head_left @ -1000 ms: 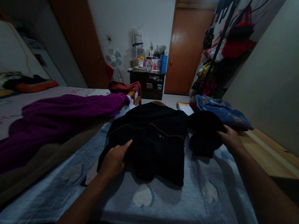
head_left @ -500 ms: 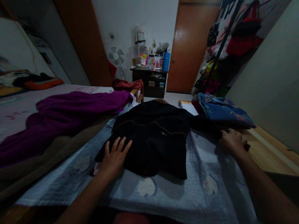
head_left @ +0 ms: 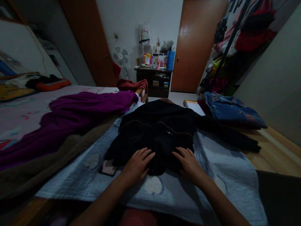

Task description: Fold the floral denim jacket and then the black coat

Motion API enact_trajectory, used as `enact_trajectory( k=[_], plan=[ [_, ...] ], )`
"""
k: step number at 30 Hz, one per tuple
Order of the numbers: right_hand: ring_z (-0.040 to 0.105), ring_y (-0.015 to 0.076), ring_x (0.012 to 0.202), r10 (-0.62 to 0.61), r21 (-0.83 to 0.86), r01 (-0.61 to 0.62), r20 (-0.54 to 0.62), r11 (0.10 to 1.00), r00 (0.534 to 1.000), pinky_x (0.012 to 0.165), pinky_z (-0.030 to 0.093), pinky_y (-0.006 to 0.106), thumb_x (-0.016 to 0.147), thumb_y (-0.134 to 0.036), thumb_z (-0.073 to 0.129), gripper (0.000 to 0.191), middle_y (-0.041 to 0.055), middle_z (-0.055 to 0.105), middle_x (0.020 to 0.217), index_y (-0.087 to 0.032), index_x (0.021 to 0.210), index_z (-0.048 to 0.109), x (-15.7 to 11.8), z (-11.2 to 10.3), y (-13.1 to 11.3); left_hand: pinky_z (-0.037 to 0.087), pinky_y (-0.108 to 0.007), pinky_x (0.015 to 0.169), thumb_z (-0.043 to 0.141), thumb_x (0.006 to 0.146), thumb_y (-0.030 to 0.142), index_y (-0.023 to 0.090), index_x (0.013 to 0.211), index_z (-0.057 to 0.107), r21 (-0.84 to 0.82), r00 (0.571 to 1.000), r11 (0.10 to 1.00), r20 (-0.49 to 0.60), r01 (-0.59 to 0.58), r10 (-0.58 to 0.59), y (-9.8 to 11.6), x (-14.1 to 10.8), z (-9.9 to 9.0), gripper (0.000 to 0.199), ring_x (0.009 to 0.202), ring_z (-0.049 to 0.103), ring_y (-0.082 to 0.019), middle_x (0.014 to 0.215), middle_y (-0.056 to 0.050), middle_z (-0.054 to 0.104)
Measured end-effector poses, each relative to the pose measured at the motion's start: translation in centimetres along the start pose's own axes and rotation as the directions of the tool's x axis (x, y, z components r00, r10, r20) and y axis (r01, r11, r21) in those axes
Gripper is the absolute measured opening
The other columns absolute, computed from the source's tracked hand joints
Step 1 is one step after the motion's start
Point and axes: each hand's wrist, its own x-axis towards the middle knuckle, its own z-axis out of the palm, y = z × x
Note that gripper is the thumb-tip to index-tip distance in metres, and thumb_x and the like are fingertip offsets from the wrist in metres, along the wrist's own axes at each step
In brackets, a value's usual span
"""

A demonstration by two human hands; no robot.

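Note:
A black long-sleeved jacket (head_left: 141, 138) with thin tan piping lies spread on a pale blue sheet (head_left: 178, 197) patterned with white hearts. One sleeve (head_left: 235, 135) stretches out to the right, over the wooden edge. My left hand (head_left: 138, 163) rests on the lower hem, left of the middle, fingers extended over the black cloth. On the same hem, further right, lies my right hand (head_left: 188, 161), its fingers spread; both palms face down. A dark-edged pinkish flat item (head_left: 109, 167) pokes out from beneath the jacket's lower left corner.
To the left lie a purple cloth (head_left: 89, 108) and a brownish blanket (head_left: 77, 147). A folded blue denim garment (head_left: 235, 108) sits on a stack at the right, above a wooden board (head_left: 270, 153). Further back stand a fan (head_left: 121, 56) and a dark cabinet (head_left: 150, 83).
My right hand has let go of the sleeve end and come in to the hem. My left hand has shifted right along the jacket's lower edge. The pinkish item shows more.

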Motion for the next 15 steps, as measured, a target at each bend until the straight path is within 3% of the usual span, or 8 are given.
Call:
enact_trajectory(
  k=[2, 5, 11, 15],
  plan=[
    [0.053, 0.0247, 0.121, 0.048, 0.062, -0.047, -0.018, 0.997, 0.999, 0.105, 0.036, 0.042, 0.071, -0.007, 0.053, 0.053, 0.0113, 0.060, 0.129, -0.019, 0.122, 0.061, 0.2, -0.2, 0.9, 0.038, -0.043, 0.107, 0.058, 0.078, 0.008, 0.023, 0.136, 0.047, -0.065, 1.000, 0.998, -0.017, 0.025, -0.026, -0.6, 0.4, -0.3, 0.061, 0.128, 0.045, -0.024, 0.137, -0.008, 0.053],
    [0.065, 0.0198, 0.099, 0.167, 0.151, -0.161, -0.032, 0.975, 0.985, 0.086, 0.047, 0.031, 0.079, -0.008, 0.041, 0.043, 0.0071, 0.069, 0.108, -0.020, 0.114, 0.063, 0.5, -1.5, 2.5, 0.045, -0.037, 0.098, 0.054, 0.081, 0.006, 0.021, 0.119, 0.060, -0.125, 0.994, 0.988, -0.050, 0.095, -0.102, -0.9, 1.5, -0.6, 0.041, 0.113, 0.057, -0.020, 0.120, -0.006, 0.065],
    [0.067, 0.0211, 0.083, 0.385, 0.043, -0.383, -0.152, 0.923, 0.910, 0.070, 0.044, 0.028, 0.090, -0.021, 0.040, 0.029, 0.0046, 0.072, 0.091, -0.024, 0.108, 0.062, 0.3, -3.5, 5.1, 0.047, -0.033, 0.087, 0.052, 0.086, 0.011, 0.022, 0.107, 0.066, -0.082, 0.963, 0.980, -0.190, 0.180, -0.193, 0.1, 5.1, -1.2, 0.027, 0.100, 0.057, -0.020, 0.106, -0.005, 0.064],
    [0.066, 0.0209, 0.077, 0.408, -0.078, -0.410, -0.036, 0.909, 0.912, 0.066, 0.042, 0.028, 0.090, -0.020, 0.040, 0.025, 0.0057, 0.070, 0.087, -0.022, 0.099, 0.063, 0.0, -2.6, 5.1, 0.047, -0.028, 0.070, 0.043, 0.091, 0.015, 0.025, 0.103, 0.066, 0.070, 0.954, 0.952, -0.070, 0.298, -0.293, 0.6, 6.5, -0.1, 0.027, 0.084, 0.060, -0.017, 0.100, -0.005, 0.056]
  ],
)
